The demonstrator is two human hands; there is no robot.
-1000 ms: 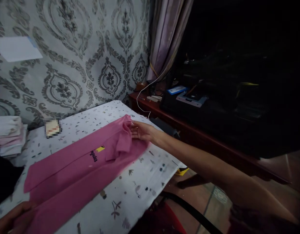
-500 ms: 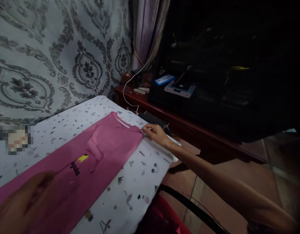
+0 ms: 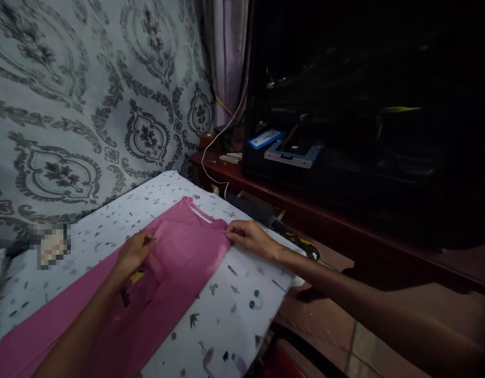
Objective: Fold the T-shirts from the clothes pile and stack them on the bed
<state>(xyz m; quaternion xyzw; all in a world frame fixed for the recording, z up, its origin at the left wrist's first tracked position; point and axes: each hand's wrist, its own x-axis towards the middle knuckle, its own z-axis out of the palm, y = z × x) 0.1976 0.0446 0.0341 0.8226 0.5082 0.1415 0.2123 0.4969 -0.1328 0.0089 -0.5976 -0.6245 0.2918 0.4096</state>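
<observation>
A pink T-shirt (image 3: 187, 249) lies folded lengthwise on a white patterned cloth (image 3: 222, 325), its collar toward the far side. One sleeve is laid back over the body, beside a yellow patch and dark lettering that are partly covered. My left hand (image 3: 136, 251) pinches the edge of the folded sleeve. At the shoulder near the collar, my right hand (image 3: 252, 237) grips the fabric between thumb and fingers.
Beyond the cloth's far edge stands a dark red wooden stand (image 3: 250, 176) with a white cable (image 3: 205, 157) hanging down. Behind dark glass sit a blue box (image 3: 266, 138) and a grey drive (image 3: 292, 152). A patterned curtain (image 3: 148, 131) hangs left. A red seat (image 3: 280, 362) is at the near edge.
My left hand has moved from the near left, up and forward, to the folded sleeve and now grips it. My right hand stays at the shoulder. The view has shifted slightly.
</observation>
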